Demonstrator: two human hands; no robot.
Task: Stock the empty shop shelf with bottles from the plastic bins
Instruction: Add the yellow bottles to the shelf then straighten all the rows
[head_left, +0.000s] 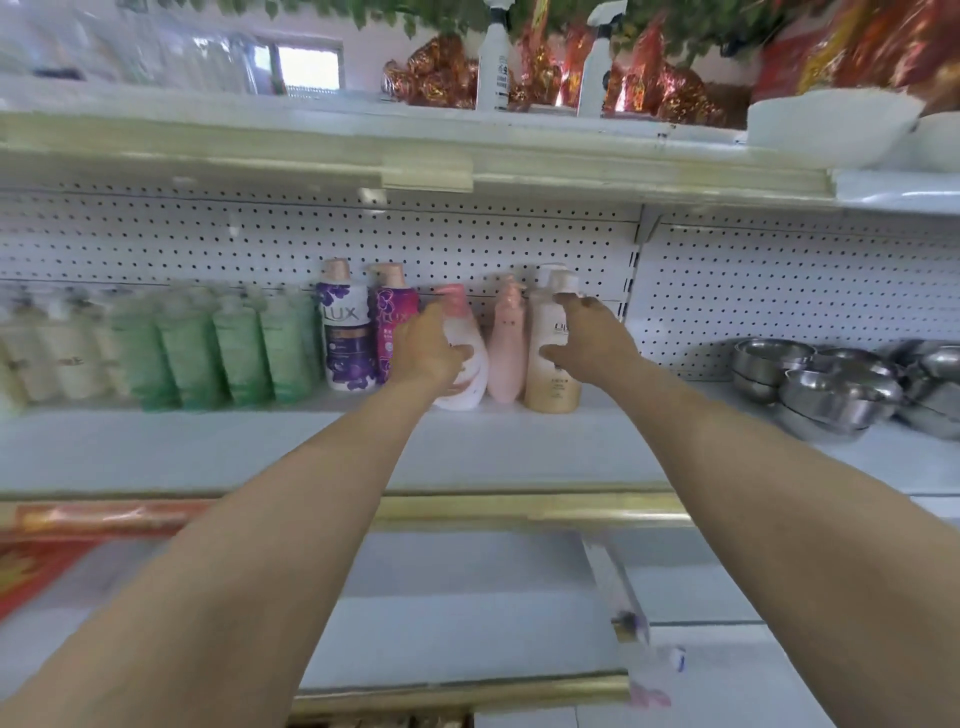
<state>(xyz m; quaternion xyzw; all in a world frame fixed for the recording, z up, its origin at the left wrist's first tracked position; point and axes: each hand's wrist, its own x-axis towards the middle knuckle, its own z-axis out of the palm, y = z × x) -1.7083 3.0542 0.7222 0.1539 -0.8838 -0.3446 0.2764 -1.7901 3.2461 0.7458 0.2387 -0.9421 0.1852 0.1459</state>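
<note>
Left fingers (464, 356): curled round the body of the white bottle with the pink cap (470, 374), tips showing on its front.
Right fingers (555, 355): thumb across the front of the cream bottle (551, 382), one finger up by the white cap, so wrapped round it too.
Left hand (428, 345): back of the hand faces the camera, arm stretched straight out to the shelf.
Right hand (589, 338): same deal, reaching in from the right side.
White bottle: leaning a little, bottom at shelf level; can't tell if it's fully set down.
Cream bottle: upright, base looks to be on the shelf (467, 452), close to the pegboard back (467, 234).
Between the two: a pink bottle (506, 353) standing upright, just beside both.
Left of the hands: two purple LUX bottles (347, 332), then a row of green bottles (234, 348), then pale cream ones (57, 353), all pretty blurry.
Right end: stacked steel bowls (831, 387), well apart from the bottles.
Shelf above: two white spray bottles (493, 62), red and gold foil stuff (441, 73), a white bowl (831, 124).
</note>
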